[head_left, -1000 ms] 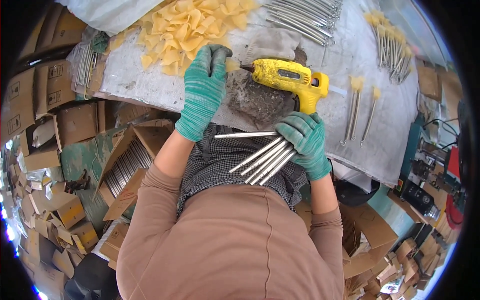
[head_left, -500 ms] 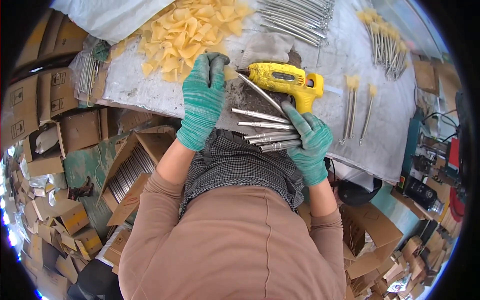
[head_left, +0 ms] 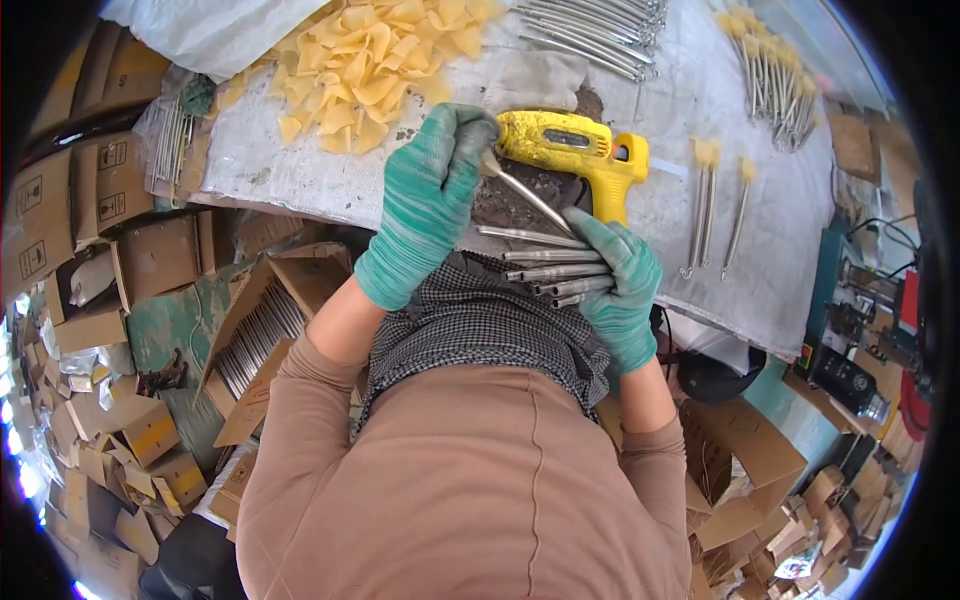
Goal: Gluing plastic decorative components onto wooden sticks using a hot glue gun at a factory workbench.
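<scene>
My left hand (head_left: 425, 200), in a green glove, is closed with its fingertips pinched at the far end of one metal tube, beside the nozzle of a yellow glue gun (head_left: 560, 143). A pale yellowish piece (head_left: 489, 163) shows at that tube end, partly hidden by the fingers. In my gloved right hand (head_left: 625, 290) is a fan of several silver metal tubes (head_left: 560, 272), their open ends pointing left. The tube at the left fingertips slants up from this hand, apart from the others. The glue gun lies on the table just beyond both hands.
A heap of thin yellow pieces (head_left: 370, 70) covers the table's far left. Metal rods (head_left: 590, 38) lie at the back. Yellow-tipped rods (head_left: 704, 200) rest at right, with a bundle (head_left: 775, 80) farther back. Cardboard boxes (head_left: 265, 335) stand below the table's edge.
My left hand has moved right and its fingers now close at the slanted tube's end by the nozzle. The tubes in my right hand have shifted slightly to the right.
</scene>
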### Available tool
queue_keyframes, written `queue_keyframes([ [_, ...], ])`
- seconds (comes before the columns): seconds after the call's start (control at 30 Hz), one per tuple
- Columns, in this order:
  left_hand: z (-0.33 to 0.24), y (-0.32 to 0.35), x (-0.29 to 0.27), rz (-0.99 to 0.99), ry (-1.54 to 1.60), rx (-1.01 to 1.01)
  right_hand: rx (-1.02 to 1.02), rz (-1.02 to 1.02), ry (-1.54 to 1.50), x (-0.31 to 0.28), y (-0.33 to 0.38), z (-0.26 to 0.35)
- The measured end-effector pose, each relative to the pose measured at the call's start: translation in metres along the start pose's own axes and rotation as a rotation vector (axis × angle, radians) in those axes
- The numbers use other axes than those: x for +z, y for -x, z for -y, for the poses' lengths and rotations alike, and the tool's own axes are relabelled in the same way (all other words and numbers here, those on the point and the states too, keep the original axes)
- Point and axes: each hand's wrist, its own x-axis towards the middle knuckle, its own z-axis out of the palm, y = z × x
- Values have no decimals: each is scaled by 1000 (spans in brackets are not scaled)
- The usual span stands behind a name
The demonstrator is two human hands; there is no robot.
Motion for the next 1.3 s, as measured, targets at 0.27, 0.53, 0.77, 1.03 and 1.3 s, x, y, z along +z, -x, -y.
queue_keyframes([
  [0.27,67,-62,-23,-81,-910,234,495,-413,-123,-32,51,-70],
  [0.53,77,-71,-21,-120,-1145,153,398,-542,-79,-23,54,-59],
  [0.77,72,-43,-24,-320,-963,447,-118,-55,54,-5,3,-22],
  [1.03,72,-36,-23,-351,-852,266,-307,154,107,4,-11,-15],
  [1.3,70,-34,-37,-278,-448,148,-294,172,134,4,-10,-14],
])
